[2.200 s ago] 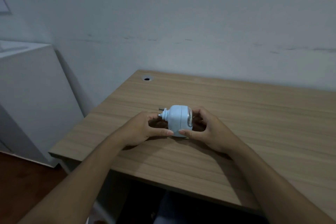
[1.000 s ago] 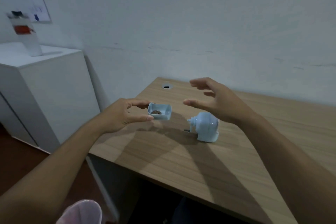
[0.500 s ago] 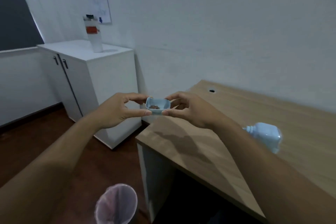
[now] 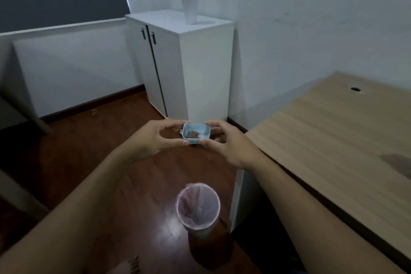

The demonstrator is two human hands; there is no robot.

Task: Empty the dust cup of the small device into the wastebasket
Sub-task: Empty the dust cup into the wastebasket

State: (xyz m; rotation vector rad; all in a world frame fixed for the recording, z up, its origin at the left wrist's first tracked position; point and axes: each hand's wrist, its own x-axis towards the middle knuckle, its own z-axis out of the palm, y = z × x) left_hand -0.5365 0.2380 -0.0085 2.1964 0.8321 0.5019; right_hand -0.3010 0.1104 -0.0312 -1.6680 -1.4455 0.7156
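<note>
A small light-blue dust cup [image 4: 196,133] with brown debris inside is held level between both hands, out over the floor to the left of the desk. My left hand [image 4: 153,140] pinches its left end and my right hand [image 4: 224,142] pinches its right end. Below and nearer to me, a wastebasket [image 4: 198,207] lined with a pink bag stands on the wooden floor beside the desk's side panel. The small device itself is out of view.
A wooden desk [image 4: 333,140] with a cable hole fills the right side. A white cabinet [image 4: 189,66] with a white tumbler [image 4: 189,0] on top stands against the wall ahead. Dark wood floor lies to the left.
The view has swung left and down, away from the desk. Both hands carried the dust cup off the desk edge to over the floor; the wastebasket is now fully visible and the device has left view.
</note>
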